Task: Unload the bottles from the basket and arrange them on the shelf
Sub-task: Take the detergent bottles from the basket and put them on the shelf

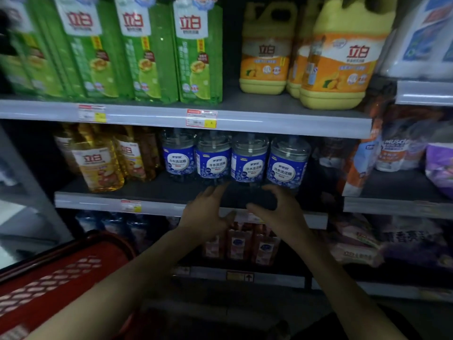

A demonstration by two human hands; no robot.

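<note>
As they stand on the shelf [147,188], four clear bottles [248,146], blue labels [250,169].

Inside a supermarket's household-cleaning aisle: tiered metal shelves [269,123] fronted with price tags [201,118], stocked in facing rows with green detergent packs [198,52], yellow jugs [338,65] and blue-labelled bottles [248,160]; red shopping basket [61,273] at lower left.

- Row of four bottles [249,163] stands side by side on middle shelf [152,190].
- Taller bottles [98,163] left of them, same shelf.
- Jugs [338,57] on upper shelf [245,101], packs [147,50] to their left.
- Basket [61,273] lower left, before the shelves.
- Left hand [208,212] and right hand [277,207] just before the row.
</note>
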